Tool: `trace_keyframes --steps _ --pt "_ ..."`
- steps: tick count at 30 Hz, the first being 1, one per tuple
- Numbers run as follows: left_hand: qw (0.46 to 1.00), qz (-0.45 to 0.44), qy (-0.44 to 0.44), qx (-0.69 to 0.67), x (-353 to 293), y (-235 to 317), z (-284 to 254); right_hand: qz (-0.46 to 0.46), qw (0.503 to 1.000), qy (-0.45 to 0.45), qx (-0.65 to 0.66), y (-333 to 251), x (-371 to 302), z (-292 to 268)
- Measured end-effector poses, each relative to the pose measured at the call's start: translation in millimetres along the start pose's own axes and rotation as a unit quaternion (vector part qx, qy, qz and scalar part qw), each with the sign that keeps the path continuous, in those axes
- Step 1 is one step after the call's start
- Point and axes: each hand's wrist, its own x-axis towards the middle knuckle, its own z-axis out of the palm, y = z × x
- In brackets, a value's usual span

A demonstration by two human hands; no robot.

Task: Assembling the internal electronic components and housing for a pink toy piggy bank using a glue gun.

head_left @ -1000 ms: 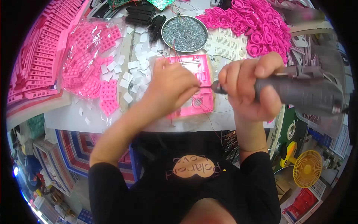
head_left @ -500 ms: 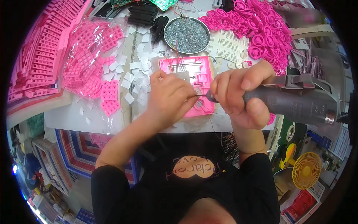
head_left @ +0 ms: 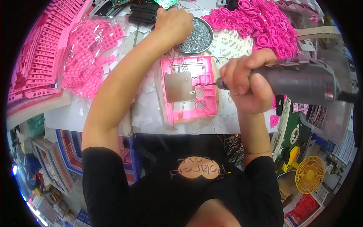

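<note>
My right hand [head_left: 247, 81] is wrapped round a dark grey electric screwdriver [head_left: 298, 81], its thin bit pointing left over a pink plastic housing [head_left: 210, 103]. In that housing lies a flat grey metal plate [head_left: 177, 87], with thin wires running out of the shell. My left hand [head_left: 173, 26] is at the left side of a round metal bowl [head_left: 207, 48] of small silvery screws [head_left: 198, 37]. Its fingers are curled in, and the fingertips are mostly hidden, so what they hold cannot be made out.
A clear bag of pink grid-shaped parts [head_left: 85, 62] lies at left, beside stacked pink frames [head_left: 43, 56]. Pink ring parts [head_left: 264, 28] are heaped at far right. Black parts [head_left: 141, 14] lie at the back. A yellow fan [head_left: 310, 174] stands low at right.
My left hand has moved from the bit and housing up and away to the screw bowl, uncovering the metal plate. The screwdriver in my right hand has shifted slightly right and up.
</note>
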Motion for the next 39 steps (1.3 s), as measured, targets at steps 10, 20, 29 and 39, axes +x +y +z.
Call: trace_keyframes --steps 10,20,29,39 --pt "0.969 -0.055 -0.033 -0.237 -8 -14 -17 0.092 0.994 -0.039 -0.031 40 -16 38" --pt "0.909 -0.004 0.109 -0.402 -170 5 -48 0.123 0.981 -0.116 -0.091 41 -20 54" --pt "0.952 0.004 0.127 -0.277 -222 45 -27 0.084 0.992 -0.080 -0.043 32 -9 55" --pt "0.944 -0.003 0.204 -0.261 -223 44 -24 0.077 0.995 -0.071 -0.004 30 -2 67"
